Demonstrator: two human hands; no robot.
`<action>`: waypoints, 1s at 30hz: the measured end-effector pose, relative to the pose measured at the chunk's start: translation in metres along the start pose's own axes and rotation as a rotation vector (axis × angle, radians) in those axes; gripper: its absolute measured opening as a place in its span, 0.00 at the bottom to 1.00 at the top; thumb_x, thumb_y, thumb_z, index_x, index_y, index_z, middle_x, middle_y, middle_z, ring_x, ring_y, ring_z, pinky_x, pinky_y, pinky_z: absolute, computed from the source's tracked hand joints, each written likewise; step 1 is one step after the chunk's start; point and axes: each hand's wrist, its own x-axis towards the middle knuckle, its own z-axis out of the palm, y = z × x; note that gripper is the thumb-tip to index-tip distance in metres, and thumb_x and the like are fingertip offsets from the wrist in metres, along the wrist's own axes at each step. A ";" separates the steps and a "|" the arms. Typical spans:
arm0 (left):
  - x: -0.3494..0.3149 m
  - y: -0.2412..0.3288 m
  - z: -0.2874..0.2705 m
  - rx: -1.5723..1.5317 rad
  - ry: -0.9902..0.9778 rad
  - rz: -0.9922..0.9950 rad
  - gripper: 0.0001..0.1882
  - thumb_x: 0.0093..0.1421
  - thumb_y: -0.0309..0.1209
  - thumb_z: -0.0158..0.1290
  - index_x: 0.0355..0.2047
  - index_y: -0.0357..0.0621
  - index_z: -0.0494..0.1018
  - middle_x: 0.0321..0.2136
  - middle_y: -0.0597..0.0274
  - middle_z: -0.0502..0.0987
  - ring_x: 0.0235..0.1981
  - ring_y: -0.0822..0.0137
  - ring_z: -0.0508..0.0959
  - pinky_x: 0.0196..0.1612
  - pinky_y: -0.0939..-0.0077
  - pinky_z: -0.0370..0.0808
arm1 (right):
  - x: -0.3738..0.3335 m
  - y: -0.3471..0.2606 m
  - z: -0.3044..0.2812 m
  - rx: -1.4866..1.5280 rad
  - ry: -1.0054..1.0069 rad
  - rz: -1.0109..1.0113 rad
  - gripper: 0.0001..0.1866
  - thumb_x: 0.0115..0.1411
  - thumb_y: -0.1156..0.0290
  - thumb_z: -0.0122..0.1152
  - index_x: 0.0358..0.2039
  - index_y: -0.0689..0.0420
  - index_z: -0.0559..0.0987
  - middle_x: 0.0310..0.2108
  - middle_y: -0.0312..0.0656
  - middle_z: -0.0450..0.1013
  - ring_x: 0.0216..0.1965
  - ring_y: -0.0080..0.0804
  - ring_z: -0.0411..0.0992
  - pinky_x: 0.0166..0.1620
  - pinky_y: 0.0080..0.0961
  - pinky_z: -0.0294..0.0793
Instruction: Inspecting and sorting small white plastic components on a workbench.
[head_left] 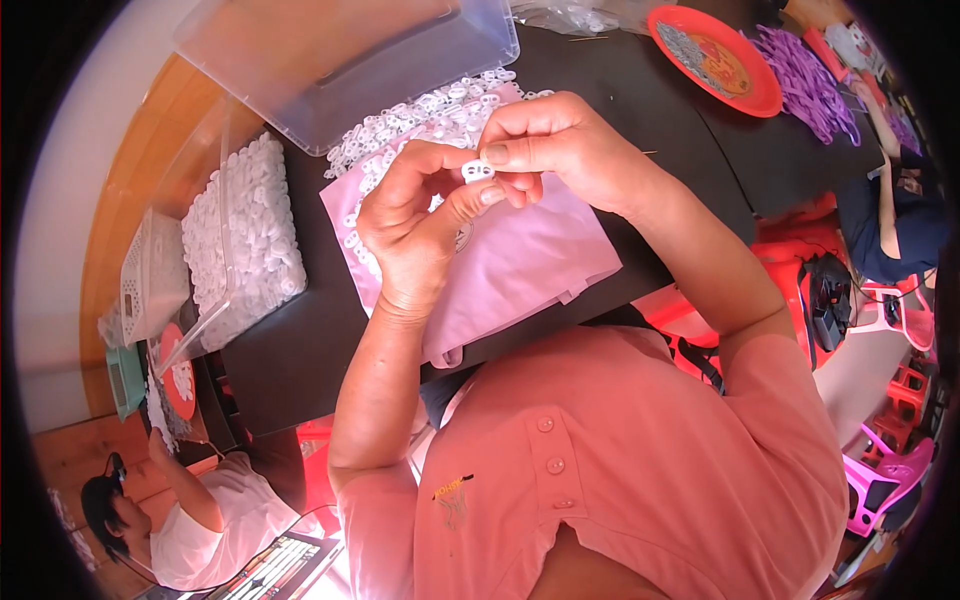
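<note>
A small white plastic piece with oval holes (478, 171) is pinched between the thumb and finger of my left hand (410, 225). My right hand (565, 145) meets it from the other side, thumb and forefinger pressed together at the piece's upper edge. Whatever those right fingertips grip is too small to make out. Both hands are raised over a pink cloth (530, 260) spread on the dark table. Many similar white pieces lie in a loose pile (430, 112) on the cloth's far part, and a few more show beside my left hand.
Beyond the pile stands a clear plastic bin (340, 100). A clear box heaped with white pieces (245, 220) is at left. Far right are an orange-red plate (762, 85) of small grey parts and purple strips (805, 85). Other people sit at lower left and far right.
</note>
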 end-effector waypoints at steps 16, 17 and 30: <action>0.026 0.099 -0.125 0.689 0.581 0.191 0.06 0.51 0.19 0.61 0.32 0.32 0.79 0.23 0.61 0.76 0.18 0.77 0.71 0.19 0.87 0.63 | -0.012 -0.021 -0.022 0.005 0.332 -0.041 0.12 0.63 0.65 0.58 0.28 0.61 0.77 0.18 0.32 0.68 0.22 0.22 0.71 0.26 0.17 0.64; 0.023 0.121 -0.156 0.681 0.640 0.102 0.08 0.52 0.21 0.62 0.33 0.36 0.79 0.21 0.65 0.76 0.19 0.78 0.71 0.20 0.85 0.64 | -0.010 -0.026 -0.015 0.017 0.296 -0.041 0.11 0.63 0.65 0.58 0.28 0.60 0.77 0.18 0.31 0.67 0.21 0.21 0.70 0.25 0.17 0.63; 0.019 0.026 -0.010 1.049 -0.230 0.334 0.10 0.46 0.16 0.59 0.30 0.41 0.76 0.28 0.54 0.74 0.35 0.53 0.75 0.37 0.66 0.74 | -0.036 0.030 -0.043 -1.291 -0.007 -0.332 0.06 0.50 0.73 0.58 0.29 0.55 0.80 0.33 0.43 0.73 0.39 0.46 0.74 0.37 0.42 0.73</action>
